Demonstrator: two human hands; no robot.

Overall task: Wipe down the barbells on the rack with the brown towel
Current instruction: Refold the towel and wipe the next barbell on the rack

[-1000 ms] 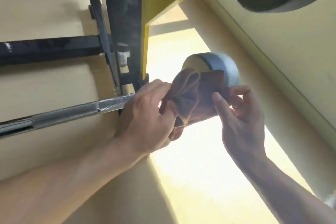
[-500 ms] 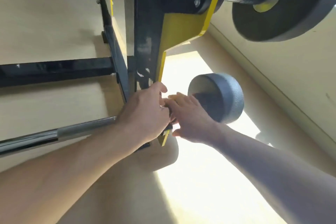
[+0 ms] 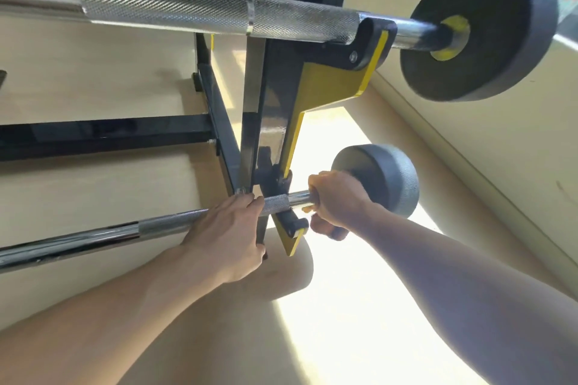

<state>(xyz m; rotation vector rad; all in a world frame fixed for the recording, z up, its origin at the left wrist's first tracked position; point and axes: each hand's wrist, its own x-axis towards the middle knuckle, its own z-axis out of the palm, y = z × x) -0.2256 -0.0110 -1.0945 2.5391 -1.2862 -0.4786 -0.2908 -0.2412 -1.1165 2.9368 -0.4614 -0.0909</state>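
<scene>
Two chrome barbells lie across a black and yellow rack (image 3: 270,122). The upper barbell (image 3: 187,9) rests in a hook and carries a dark plate (image 3: 488,31) on the right. On the lower barbell (image 3: 93,237), my left hand (image 3: 230,231) grips the knurled part just left of the rack hook. My right hand (image 3: 339,201) is curled round the smooth sleeve between the hook and the small grey plate (image 3: 392,178). The brown towel (image 3: 337,232) is almost hidden, with only a dark bit showing under my right fingers.
A black cross beam (image 3: 103,134) of the rack runs left, low over the pale floor. A yellow hook tip (image 3: 292,244) juts out between my hands. A pale wall (image 3: 500,166) rises on the right, and sunlight floods the floor below my right arm.
The towel was held spread between both hands in front of the small plate; now the hands sit apart on the lower barbell and the towel is nearly hidden. The view has tilted up.
</scene>
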